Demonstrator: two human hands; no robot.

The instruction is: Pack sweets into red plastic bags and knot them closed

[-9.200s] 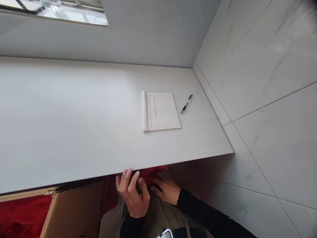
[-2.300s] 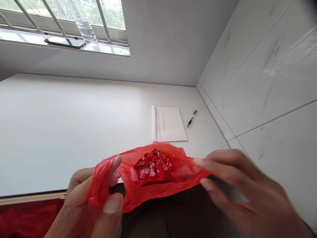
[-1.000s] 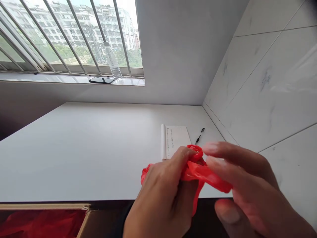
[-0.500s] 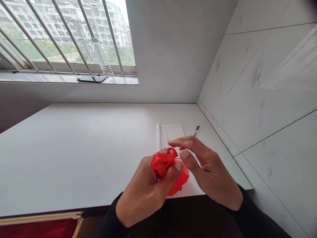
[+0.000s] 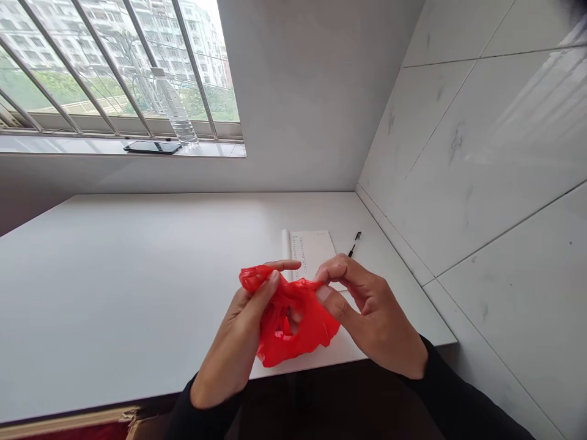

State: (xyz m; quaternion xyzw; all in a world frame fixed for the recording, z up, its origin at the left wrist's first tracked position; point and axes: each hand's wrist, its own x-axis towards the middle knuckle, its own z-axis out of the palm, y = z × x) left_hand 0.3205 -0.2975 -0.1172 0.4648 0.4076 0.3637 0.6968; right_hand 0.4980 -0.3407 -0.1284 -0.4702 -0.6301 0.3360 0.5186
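Observation:
A thin red plastic bag (image 5: 298, 333) hangs crumpled between my hands, over the front edge of the white table. My left hand (image 5: 245, 330) grips its upper left part between thumb and fingers, with one finger stretched out behind it. At the bag's upper right edge, my right hand (image 5: 362, 311) pinches the plastic between thumb and forefinger. Part of a left finger shows through a gap in the middle of the bag. Just behind the hands lies an open notebook (image 5: 314, 250) with writing on its left side, partly covered by the right hand.
A black pen (image 5: 354, 245) lies right of the notebook on the white table (image 5: 160, 275). A clear water bottle (image 5: 177, 113) and a phone (image 5: 153, 147) rest on the sill of the barred window. A tiled wall (image 5: 486, 153) bounds the table's right side. An open box (image 5: 77, 428) stands low at front left.
The red bag has gone from a bunched wad in my left hand to a spread-out sheet. My right hand has taken hold of its edge, and my left hand has moved left.

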